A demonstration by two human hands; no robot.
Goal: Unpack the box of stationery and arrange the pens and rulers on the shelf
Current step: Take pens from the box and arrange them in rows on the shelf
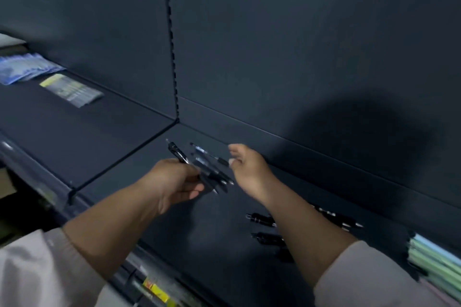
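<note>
Black pens [215, 177] fanned in curled left hand [172, 182], right hand [249, 169] pinching end of blue-banded pen [208, 154], above shelf [112, 147]

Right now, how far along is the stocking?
Done: several pens lie on the shelf. In hand: left hand grips a bunch of pens; right hand seems to pinch one pen from it. Left: lay out the bunch; no rulers visible.
</note>
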